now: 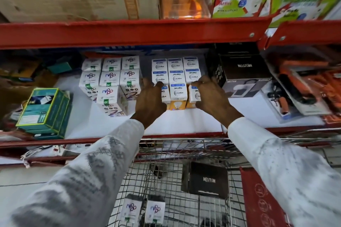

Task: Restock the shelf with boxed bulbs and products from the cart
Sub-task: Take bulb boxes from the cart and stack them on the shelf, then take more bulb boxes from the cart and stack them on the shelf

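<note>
A block of white and orange Wipro bulb boxes (176,77) stands in rows on the white shelf board (184,121). My left hand (150,100) presses against the block's left front box, fingers spread over it. My right hand (212,96) rests on the right front box, fingers curled around its side. The front middle box (177,96) shows between both hands. Left of them stands a second block of white bulb boxes (110,79). Below, the wire cart (184,153) holds two white bulb boxes (143,210) and a black Neuton box (206,179).
A black Neuton box (241,72) stands on the shelf right of the Wipro block. A teal box (45,110) sits at the left front. Orange tool packs (304,86) fill the right side. The red upper shelf beam (129,31) carries cardboard and green boxes.
</note>
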